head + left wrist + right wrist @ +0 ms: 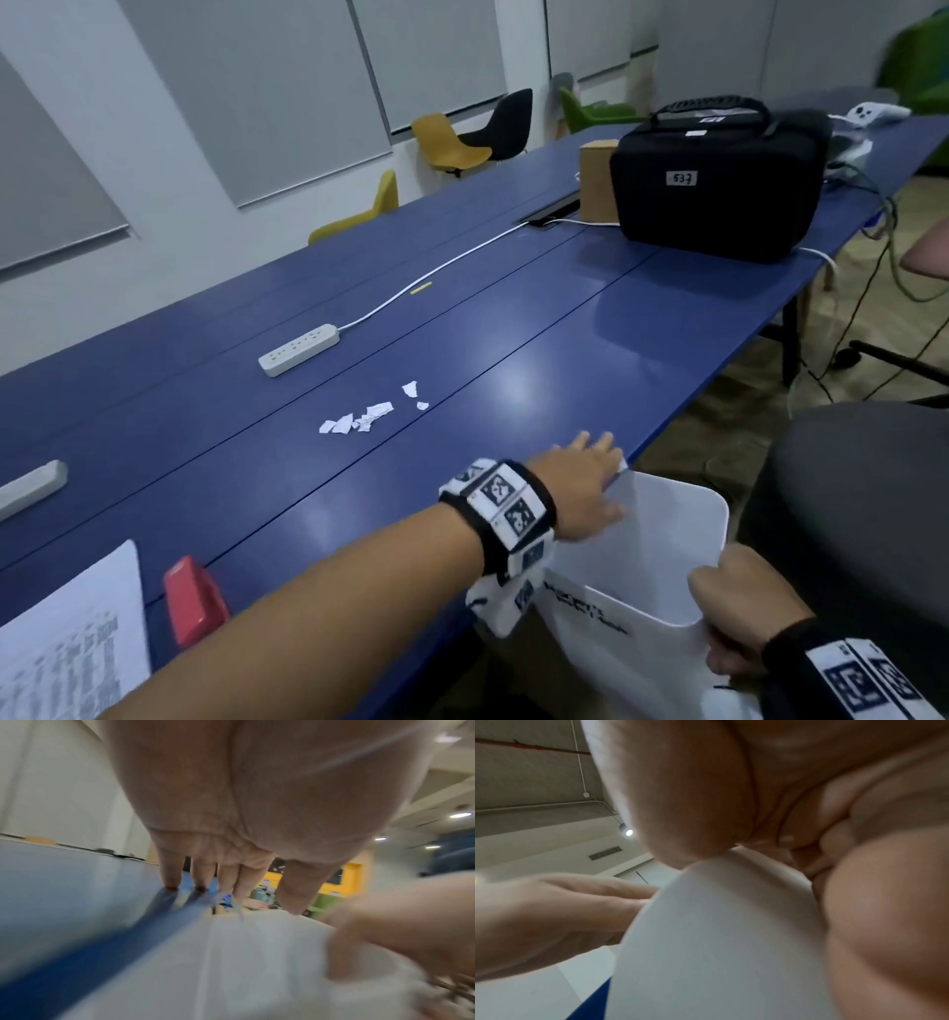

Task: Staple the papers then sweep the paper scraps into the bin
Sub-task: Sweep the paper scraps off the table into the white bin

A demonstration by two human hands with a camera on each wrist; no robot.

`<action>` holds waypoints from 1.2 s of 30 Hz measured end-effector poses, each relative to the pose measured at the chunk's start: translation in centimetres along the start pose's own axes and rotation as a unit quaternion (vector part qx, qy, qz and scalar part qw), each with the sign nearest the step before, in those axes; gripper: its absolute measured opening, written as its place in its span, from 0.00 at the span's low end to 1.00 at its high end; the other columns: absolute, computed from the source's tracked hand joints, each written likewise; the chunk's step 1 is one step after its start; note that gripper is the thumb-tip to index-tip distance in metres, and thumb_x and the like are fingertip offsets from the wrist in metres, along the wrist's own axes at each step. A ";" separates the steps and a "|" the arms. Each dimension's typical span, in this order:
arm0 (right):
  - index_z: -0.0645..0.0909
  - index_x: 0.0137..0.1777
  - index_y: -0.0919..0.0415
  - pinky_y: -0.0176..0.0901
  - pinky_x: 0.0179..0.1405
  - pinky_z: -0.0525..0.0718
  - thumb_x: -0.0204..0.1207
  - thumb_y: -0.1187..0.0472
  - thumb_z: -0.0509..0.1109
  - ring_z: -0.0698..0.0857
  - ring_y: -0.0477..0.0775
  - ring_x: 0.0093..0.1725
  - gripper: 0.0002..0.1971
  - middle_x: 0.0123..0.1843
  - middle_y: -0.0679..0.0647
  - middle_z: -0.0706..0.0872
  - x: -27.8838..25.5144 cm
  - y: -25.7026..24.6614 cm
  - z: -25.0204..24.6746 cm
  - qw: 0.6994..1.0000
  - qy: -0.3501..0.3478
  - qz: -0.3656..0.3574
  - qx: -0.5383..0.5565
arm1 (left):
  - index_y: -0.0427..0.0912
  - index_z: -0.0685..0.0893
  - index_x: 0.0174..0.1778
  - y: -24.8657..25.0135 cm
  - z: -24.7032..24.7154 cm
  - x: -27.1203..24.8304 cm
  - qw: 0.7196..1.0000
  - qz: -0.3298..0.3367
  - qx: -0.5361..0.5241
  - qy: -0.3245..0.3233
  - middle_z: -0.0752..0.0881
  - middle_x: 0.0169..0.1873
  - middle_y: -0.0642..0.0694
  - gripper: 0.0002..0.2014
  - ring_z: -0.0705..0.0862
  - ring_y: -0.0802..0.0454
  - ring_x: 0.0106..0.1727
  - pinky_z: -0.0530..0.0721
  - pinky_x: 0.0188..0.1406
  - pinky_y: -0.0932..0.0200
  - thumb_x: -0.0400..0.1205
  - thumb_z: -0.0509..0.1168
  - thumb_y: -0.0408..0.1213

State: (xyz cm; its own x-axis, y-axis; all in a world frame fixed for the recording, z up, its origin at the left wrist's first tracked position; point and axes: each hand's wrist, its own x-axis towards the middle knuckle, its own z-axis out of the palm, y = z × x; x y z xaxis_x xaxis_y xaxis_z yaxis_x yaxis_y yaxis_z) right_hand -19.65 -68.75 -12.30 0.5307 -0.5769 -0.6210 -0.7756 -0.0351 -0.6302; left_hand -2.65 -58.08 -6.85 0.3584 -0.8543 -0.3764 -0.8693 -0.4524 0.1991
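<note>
Several white paper scraps (367, 415) lie in a loose cluster on the blue table (513, 334). My left hand (595, 455) rests flat at the table's near edge, right of the scraps, with fingers (170, 870) straight and tips on the edge. Just below that edge a white bin (662, 560) is held up, and my right hand (734, 611) grips its near rim, thumb (680, 801) pressed on the bin wall (718, 933). A red stapler (194, 601) and printed papers (67, 647) lie at the near left.
A white power strip (299, 349) with its cable lies beyond the scraps, another strip (31, 488) at the left. A black case (719, 185) and cardboard box (598, 180) stand far right. A grey chair (862, 488) sits beside the bin.
</note>
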 end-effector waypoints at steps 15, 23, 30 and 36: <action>0.76 0.38 0.74 0.47 0.23 0.71 0.67 0.71 0.57 0.76 0.61 0.14 0.08 0.25 0.62 0.73 0.2 0.5 1.3 0.999 0.013 -0.029 0.007 | 0.48 0.65 0.82 -14.0 -2.4 -6.6 0.924 -0.265 -0.110 0.251 0.59 0.85 0.44 0.33 0.57 0.42 0.86 0.60 0.83 0.42 0.82 0.62 0.54; 0.80 0.49 0.74 0.45 0.20 0.78 0.67 0.66 0.59 0.81 0.65 0.16 0.15 0.32 0.69 0.79 0.3 0.9 2.9 1.000 0.008 -0.012 -0.004 | 0.52 0.55 0.85 -22.5 -1.0 -7.6 0.904 -0.413 -0.086 0.072 0.54 0.86 0.40 0.35 0.53 0.27 0.85 0.56 0.81 0.36 0.84 0.52 0.61; 0.76 0.46 0.76 0.43 0.21 0.75 0.69 0.69 0.57 0.77 0.60 0.13 0.11 0.33 0.67 0.76 -0.7 0.5 3.1 1.000 0.007 -0.008 0.029 | 0.48 0.45 0.87 -11.8 1.4 -8.1 0.973 -0.224 -0.041 0.028 0.41 0.88 0.45 0.37 0.39 0.40 0.88 0.47 0.85 0.37 0.86 0.52 0.57; 0.75 0.45 0.73 0.42 0.21 0.72 0.69 0.70 0.57 0.74 0.57 0.14 0.09 0.33 0.64 0.75 -1.1 0.2 3.1 0.998 0.013 -0.003 0.056 | 0.47 0.41 0.87 -2.9 3.7 -9.6 0.996 -0.083 0.001 -0.012 0.37 0.87 0.48 0.37 0.35 0.45 0.87 0.42 0.86 0.41 0.87 0.48 0.57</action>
State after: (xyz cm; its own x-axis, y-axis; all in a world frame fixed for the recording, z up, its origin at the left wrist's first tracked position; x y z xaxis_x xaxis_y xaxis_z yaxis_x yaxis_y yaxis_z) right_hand -19.37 -65.60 -13.20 0.5246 -0.5988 -0.6052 -0.7287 0.0517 -0.6828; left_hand -4.90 -47.60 -7.17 0.4897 -0.7606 -0.4262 -0.7988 -0.5873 0.1303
